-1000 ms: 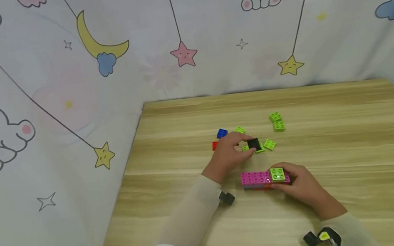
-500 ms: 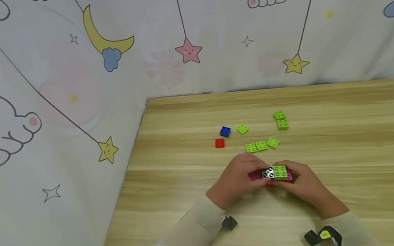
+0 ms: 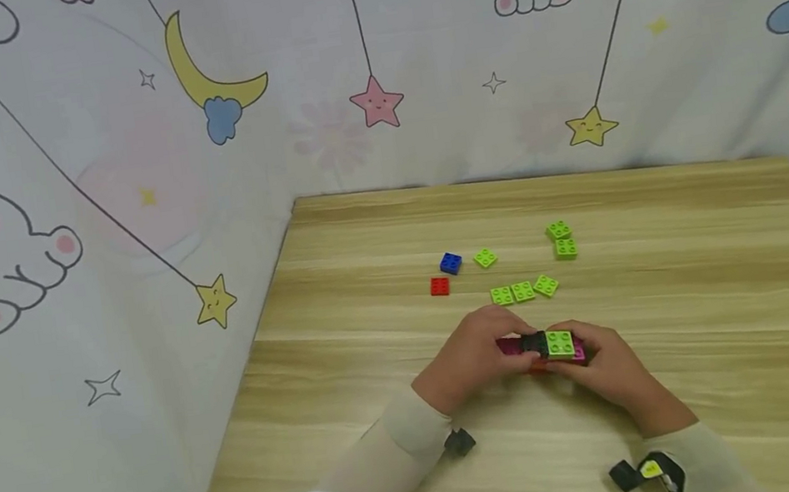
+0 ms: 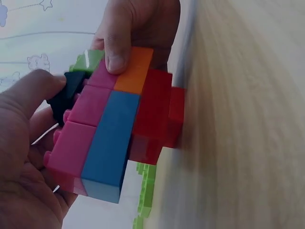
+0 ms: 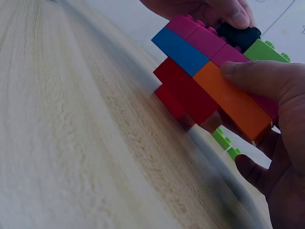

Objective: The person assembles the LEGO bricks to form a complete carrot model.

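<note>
My right hand [image 3: 603, 359] grips the right end of a toy brick stack, its thumb along the orange brick [image 5: 233, 102]. In the stack, magenta bricks [image 4: 74, 143] top a layer with a blue brick [image 4: 109, 143] and the orange one. Red bricks [image 4: 151, 112] make up the lower layers. A lime green brick [image 3: 560, 344] sits on the magenta row at the right. Beside it my left hand [image 3: 481, 351] pinches a black brick [image 5: 238, 36] between thumb and finger, right at the magenta studs, slightly tilted in the left wrist view.
Beyond the hands, several loose lime bricks [image 3: 523, 291] lie on the wooden table [image 3: 364, 242]. A blue brick [image 3: 451, 263] and a red brick [image 3: 440, 286] lie farther left. A printed white curtain [image 3: 455, 137] hangs behind the table.
My left hand has carried the black brick from near the lime bricks toward me, onto the top of the stack beside the lime brick. Its stud side has since tipped. The right hand stays put.
</note>
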Demonstrator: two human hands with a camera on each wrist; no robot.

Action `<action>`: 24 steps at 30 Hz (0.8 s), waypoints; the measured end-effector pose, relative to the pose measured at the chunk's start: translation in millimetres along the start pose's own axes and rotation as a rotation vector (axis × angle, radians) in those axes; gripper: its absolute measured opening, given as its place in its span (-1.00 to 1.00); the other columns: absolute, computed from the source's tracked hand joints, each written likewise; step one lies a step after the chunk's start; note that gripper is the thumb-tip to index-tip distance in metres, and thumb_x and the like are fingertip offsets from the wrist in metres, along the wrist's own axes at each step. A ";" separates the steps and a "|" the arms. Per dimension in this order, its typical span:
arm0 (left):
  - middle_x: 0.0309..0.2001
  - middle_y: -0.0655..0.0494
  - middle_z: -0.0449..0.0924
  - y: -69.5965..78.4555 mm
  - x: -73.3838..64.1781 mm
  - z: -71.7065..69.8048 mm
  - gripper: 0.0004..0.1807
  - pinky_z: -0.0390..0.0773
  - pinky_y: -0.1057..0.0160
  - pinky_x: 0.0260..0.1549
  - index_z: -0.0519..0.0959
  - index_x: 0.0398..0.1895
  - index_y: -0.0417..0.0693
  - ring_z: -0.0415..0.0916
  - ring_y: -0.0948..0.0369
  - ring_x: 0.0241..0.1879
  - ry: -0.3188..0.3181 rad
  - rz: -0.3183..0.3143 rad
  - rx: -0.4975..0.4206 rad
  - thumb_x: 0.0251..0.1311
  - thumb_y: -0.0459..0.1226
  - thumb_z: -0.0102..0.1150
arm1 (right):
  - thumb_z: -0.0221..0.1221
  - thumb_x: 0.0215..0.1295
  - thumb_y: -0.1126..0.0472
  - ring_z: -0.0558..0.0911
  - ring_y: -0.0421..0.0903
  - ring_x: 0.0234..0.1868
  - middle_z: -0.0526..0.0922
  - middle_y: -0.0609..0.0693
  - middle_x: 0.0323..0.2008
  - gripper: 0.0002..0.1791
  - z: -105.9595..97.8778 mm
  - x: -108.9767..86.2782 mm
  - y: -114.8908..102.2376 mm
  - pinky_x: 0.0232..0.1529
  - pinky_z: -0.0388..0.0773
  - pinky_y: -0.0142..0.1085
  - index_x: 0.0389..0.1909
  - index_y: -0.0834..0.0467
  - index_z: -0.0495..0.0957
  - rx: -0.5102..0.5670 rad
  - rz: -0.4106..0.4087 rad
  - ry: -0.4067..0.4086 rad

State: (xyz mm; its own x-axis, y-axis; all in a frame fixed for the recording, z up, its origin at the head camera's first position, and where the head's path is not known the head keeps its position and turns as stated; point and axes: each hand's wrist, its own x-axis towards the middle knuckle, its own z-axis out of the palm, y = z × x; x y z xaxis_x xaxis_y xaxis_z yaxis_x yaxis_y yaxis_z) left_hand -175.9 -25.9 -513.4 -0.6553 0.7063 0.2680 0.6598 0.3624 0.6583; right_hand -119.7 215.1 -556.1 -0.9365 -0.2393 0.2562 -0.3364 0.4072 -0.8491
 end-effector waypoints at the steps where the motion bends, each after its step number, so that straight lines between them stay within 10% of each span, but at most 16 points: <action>1: -0.08 0.37 0.72 -0.6 -0.6 0.1 -0.67 0.46 0.52 0.02 0.77 -0.01 0.05 0.50 0.47 -0.05 0.001 -0.008 -0.007 0.19 -0.08 0.53 | 0.53 0.12 0.33 0.66 -0.32 -0.02 0.76 0.00 -0.04 -0.54 0.8 0.0 -0.4 0.00 0.52 -0.53 0.06 0.08 0.68 0.006 -0.001 -0.005; 13: -0.11 0.28 0.75 2.9 0.5 -3.9 -0.63 0.44 0.48 0.08 0.78 -0.02 -0.03 0.56 0.45 -0.08 0.012 0.146 0.150 0.15 -0.10 0.55 | 0.54 0.13 0.28 0.68 -0.28 -0.04 0.77 -0.02 -0.06 -0.55 2.2 0.5 -1.1 -0.01 0.54 -0.53 0.06 0.08 0.68 -0.012 0.003 0.012; 24: -0.08 0.36 0.67 -15.3 4.3 -1.6 -0.61 0.39 0.38 0.13 0.73 0.02 0.09 0.44 0.40 -0.02 0.017 0.094 0.073 0.23 0.04 0.46 | 0.52 0.15 0.29 0.68 -0.29 -0.06 0.76 0.04 -0.05 -0.54 3.3 -0.9 1.6 -0.06 0.57 -0.50 0.09 0.12 0.66 -0.006 0.033 -0.002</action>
State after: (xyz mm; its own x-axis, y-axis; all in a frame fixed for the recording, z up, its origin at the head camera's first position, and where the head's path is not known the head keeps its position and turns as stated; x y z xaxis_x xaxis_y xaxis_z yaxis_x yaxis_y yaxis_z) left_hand -189.3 -29.4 -521.2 -0.5947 0.7292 0.3384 0.7434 0.3384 0.5770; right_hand -119.0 213.1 -559.2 -0.9469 -0.2274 0.2271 -0.3058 0.4198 -0.8546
